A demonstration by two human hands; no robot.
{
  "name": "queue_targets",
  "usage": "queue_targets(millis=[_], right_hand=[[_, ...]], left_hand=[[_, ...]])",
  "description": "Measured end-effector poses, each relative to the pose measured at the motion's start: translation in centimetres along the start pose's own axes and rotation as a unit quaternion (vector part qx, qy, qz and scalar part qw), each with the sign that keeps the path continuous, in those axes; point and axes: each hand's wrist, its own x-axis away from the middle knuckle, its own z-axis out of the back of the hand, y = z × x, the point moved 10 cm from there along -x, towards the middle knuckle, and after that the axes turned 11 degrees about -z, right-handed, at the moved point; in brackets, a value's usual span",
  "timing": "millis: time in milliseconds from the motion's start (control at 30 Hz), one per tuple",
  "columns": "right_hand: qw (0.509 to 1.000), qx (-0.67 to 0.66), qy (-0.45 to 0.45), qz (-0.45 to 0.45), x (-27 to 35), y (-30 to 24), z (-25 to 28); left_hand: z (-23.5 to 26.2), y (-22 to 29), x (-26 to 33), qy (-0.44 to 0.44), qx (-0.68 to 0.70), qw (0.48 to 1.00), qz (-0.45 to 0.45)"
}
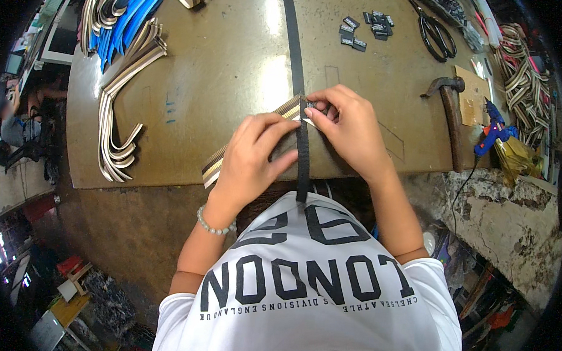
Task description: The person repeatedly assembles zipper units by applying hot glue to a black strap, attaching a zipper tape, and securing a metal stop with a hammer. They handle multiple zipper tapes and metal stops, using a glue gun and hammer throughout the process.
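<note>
In the head view, the striped strap (289, 107) slants across the worktop (204, 78) from its near edge, under the left hand (247, 152), thumb spread from resting fingers. Its far end meets the black strap (296, 66), where the right hand's (352, 125) fingers bunch, their hold unclear; bare worktop extends beyond.

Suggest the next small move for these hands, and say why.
Perhaps the right hand should press where the striped strip meets the black strap: its fingers are right at that spot, and the left hand lies over the strip, which could keep it steady.
</note>
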Motion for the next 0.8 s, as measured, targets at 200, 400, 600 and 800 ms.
queue_targets(millis=[200, 400, 600, 800], right_hand=[[1.000, 0.001, -0.006, 0.001, -0.1, -0.1, 0.1], [1.000, 0.004, -0.013, 0.000, -0.3, 0.1, -0.1], [0.999, 0.024, -0.026, 0.035, -0.1, -1.0, 0.2], [0.984, 0.013, -0.121, 0.130, -1.9, -3.4, 0.2]], left_hand=[[-0.8, -1.4, -0.8, 0.025, 0.026, 0.999, 0.016], [-0.7, -2.8, -1.3, 0.072, 0.076, 0.990, 0.100], [-1.3, -4.4, -2.0, 0.005, 0.041, 0.983, 0.182], [-1.1, -4.4, -2.9, -0.012, 0.005, 0.987, 0.157]])
